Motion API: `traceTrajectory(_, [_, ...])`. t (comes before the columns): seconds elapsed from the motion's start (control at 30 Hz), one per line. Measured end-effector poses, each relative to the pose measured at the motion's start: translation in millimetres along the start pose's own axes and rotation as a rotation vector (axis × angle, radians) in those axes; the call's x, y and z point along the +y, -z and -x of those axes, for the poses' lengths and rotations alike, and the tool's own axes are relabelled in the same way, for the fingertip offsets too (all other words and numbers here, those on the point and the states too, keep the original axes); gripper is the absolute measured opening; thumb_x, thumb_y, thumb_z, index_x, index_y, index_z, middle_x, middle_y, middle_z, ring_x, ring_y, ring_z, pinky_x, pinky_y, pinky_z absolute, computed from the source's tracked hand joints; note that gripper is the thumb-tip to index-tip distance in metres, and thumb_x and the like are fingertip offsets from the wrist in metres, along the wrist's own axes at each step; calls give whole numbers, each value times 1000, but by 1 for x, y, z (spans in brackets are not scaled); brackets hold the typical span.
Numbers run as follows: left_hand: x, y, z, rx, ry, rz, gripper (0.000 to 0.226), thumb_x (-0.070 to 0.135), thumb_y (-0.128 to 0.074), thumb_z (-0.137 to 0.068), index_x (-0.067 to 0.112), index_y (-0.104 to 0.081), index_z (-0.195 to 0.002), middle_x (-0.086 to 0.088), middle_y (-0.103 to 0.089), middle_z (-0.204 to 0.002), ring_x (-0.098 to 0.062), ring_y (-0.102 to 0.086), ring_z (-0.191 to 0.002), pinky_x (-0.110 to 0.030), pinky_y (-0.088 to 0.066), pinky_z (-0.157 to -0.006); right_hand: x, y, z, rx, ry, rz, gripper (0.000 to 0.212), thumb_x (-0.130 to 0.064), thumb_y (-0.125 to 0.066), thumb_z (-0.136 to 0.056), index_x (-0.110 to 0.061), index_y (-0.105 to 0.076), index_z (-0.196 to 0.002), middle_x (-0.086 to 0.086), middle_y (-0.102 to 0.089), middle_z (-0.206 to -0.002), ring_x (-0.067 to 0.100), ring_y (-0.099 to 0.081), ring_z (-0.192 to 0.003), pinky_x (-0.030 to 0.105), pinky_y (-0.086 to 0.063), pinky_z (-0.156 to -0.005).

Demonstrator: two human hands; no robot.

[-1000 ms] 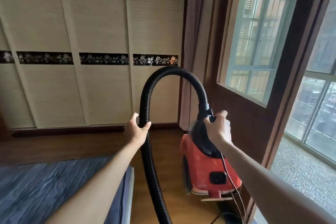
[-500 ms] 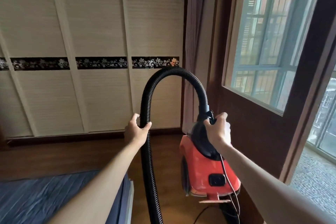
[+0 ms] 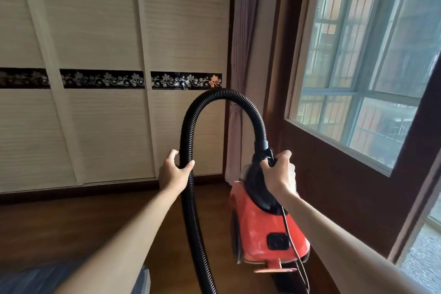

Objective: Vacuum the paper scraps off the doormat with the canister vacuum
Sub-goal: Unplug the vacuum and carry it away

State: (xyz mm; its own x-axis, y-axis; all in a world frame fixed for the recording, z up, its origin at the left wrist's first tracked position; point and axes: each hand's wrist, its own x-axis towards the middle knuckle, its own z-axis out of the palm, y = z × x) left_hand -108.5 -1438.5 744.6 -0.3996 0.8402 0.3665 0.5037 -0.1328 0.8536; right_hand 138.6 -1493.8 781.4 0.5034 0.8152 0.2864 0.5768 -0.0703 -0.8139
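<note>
Currently left hand [image 3: 174,172] curls its fingers [image 3: 172,153] round the black ribbed hose [image 3: 191,210], which arches up and over to the right of them into the red canister vacuum [image 3: 260,234]. Right hand [image 3: 280,175] grips the vacuum's black top handle. The red body sits below those fingers [image 3: 284,154], with a thin cord [image 3: 290,241] trailing down.

red-orange vacuum [image 3: 267,234] w/ black ribbed hose [image 3: 191,210]; cream wardrobe doors [image 3: 107,31] w/ black floral band [image 3: 186,80]; dark brown floor [image 3: 71,229].

Bottom edge cuts off hose [image 3: 192,222]; right hand [image 3: 280,174] hides canister vacuum [image 3: 260,234] handle.
</note>
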Motion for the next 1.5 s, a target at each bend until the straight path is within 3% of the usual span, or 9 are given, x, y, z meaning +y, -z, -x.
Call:
traceTrajectory(0.27, [-6, -53, -68, -7, -17, -11, 37, 37, -77, -80, 21, -58, -108, -4, -67, -95, -33, -62, -85, -35, -46, -67, -3, -34, -80, 33, 5, 5, 33, -37, -57, -89, -13, -39, -105, 15, -65, -98, 38, -64, -87, 44, -54, -72])
traceTrajectory(0.47, [-20, -99, -116, -32, -13, 11, 33, 37, -79, -79, 22, -58, -101, -1, -57, -74, -31, -60, -78, -33, -43, -63, 2, -72, -147, 28, -1, 3, 33, -35, -58, -88, -12, -40, -104, 16, -63, -99, 37, -63, -89, 43, -53, -73])
traceTrajectory(0.7, [-28, -160, -188, -15, 19, 17, 32, 35, -79, -79, 21, -57, -97, -2, -60, -75, -31, -62, -78, -34, -44, -63, 8, -126, -238, -27, 4, -6, 33, -33, -58, -90, -10, -40, -105, 16, -62, -100, 38, -63, -93, 44, -53, -75])
traceTrajectory(0.9, [-17, -196, -240, 2, 32, 4, 32, 34, -78, -79, 21, -55, -97, -2, -58, -67, -23, -58, -62, -32, -45, -56, 4, -161, -305, -45, 7, -21, 35, -33, -54, -92, -7, -39, -108, 22, -61, -110, 40, -60, -98, 38, -45, -71])
traceTrajectory(1.5, [-78, -247, -391, -4, 78, -18, 35, 35, -78, -79, 22, -61, -106, -4, -65, -77, -23, -62, -71, -34, -52, -66, -22, -293, -413, -70, -21, -21, 33, -31, -57, -92, -9, -36, -104, 23, -61, -109, 42, -62, -97, 40, -47, -72])
